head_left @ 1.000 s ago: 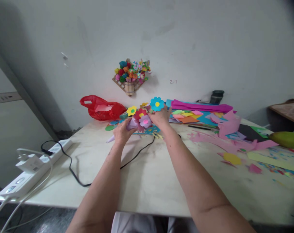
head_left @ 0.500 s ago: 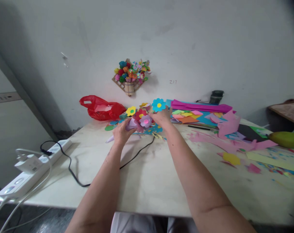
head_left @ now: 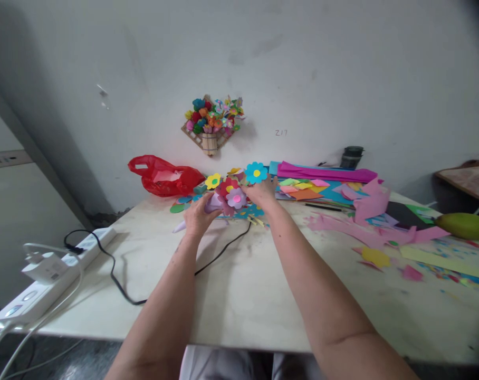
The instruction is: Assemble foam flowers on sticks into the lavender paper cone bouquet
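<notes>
A bouquet of paper flowers is held above the far middle of the table, its lower part in a lilac paper wrap (head_left: 213,202). My left hand (head_left: 198,215) is closed around that wrap from the left. Among the blooms are a yellow flower (head_left: 213,181), a red flower (head_left: 227,186) and a light purple flower (head_left: 236,199) with a pink centre. On the right side, my right hand (head_left: 264,194) has its fingers at a blue flower (head_left: 256,173) with a yellow centre. The blooms partly hide those fingertips, and the stem cannot be seen.
Behind the bouquet lies a red plastic bag (head_left: 166,177). Coloured paper sheets (head_left: 326,173) and pink scraps (head_left: 354,232) cover the right side. A power strip (head_left: 29,295) with a black cable (head_left: 118,285) occupies the left. A flower decoration (head_left: 210,143) hangs on the wall.
The blue flower and my right hand have shifted very slightly left, towards the other blooms. My left hand keeps its hold on the wrap.
</notes>
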A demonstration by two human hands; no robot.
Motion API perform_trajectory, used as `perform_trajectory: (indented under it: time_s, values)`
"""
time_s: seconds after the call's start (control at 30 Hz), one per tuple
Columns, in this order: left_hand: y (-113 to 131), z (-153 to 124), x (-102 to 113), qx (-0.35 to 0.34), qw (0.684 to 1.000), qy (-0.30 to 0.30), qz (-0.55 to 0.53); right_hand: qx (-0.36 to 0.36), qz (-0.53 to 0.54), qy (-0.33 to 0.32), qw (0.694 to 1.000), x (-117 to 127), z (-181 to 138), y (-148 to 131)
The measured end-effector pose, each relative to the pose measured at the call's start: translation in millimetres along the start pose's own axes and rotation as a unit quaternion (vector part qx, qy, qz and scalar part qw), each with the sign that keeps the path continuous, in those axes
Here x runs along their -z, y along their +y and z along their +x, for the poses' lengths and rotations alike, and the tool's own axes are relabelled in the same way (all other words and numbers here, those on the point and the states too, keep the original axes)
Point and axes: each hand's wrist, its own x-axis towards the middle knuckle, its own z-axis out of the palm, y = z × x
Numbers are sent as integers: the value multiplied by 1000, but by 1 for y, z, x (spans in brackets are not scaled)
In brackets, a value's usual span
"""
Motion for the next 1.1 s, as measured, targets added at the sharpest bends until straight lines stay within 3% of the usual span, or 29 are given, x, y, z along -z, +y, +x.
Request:
perform_trajectory:
  time_s: [0.83,1.1]
  values:
    - [-4,0,-2,7,1000,18,-20,42,1,17,999,-6,-4,-2]
    - [-1,1,5,75,997,15,-33,54,26,-34,998,22,3,2]
